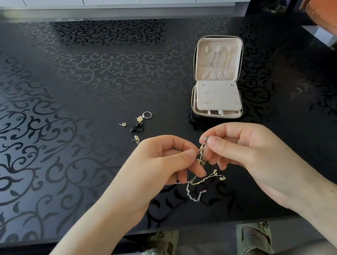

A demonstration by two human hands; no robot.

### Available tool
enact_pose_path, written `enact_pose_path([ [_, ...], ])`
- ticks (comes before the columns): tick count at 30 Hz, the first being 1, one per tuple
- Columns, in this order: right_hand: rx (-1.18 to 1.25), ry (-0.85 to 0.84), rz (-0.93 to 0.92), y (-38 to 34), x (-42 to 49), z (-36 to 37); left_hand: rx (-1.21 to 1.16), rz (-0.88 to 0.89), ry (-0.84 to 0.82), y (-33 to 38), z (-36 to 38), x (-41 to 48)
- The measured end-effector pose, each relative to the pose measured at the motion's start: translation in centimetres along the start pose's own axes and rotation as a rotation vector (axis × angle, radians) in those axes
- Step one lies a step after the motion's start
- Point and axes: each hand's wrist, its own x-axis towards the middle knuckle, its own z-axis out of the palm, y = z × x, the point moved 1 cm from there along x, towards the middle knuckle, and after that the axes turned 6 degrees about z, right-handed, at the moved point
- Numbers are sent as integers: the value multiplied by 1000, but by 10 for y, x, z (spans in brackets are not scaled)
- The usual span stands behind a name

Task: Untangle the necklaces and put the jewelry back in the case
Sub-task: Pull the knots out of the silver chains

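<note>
- Gold and silver necklaces point(201, 157), knotted together, are hanging at lower centre over the tabletop point(52, 123). We are pinching the knot between our left hand point(164, 161) and right hand point(241, 148).
- We are judging it best to tease the strands apart gently, never tugging.
- The knot's long axis is running top to bottom, with loose tails trailing downward in the frame.
- The case point(196, 56) is lying open right of centre.

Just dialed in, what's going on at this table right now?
A person pinches the tangled necklaces from both sides, left hand and right hand, just above the table; silver and gold chain ends dangle below. The jewelry case sits open to the right, with a few chains hung in its lid. A ring, three small earrings and a black piece lie loose on the table, not yet put away.
</note>
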Motion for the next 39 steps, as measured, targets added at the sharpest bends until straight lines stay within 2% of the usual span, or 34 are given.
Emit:
enact_pose_path([
  [7,-51,4,-12,-2,-1,0,-17,3,-17,1,0,0],
  [20,-24,-4,0,0,1,3,80,-16,87,3,9,2],
  [26,48,-41,13,1,1,5,106,8,82,3,9,2],
  [32,83,-41,64,2,2,5,186,-57,-5,1,8,0],
  [39,264,-143,135,3,4,3,250,-70,-10,3,6,-1],
])
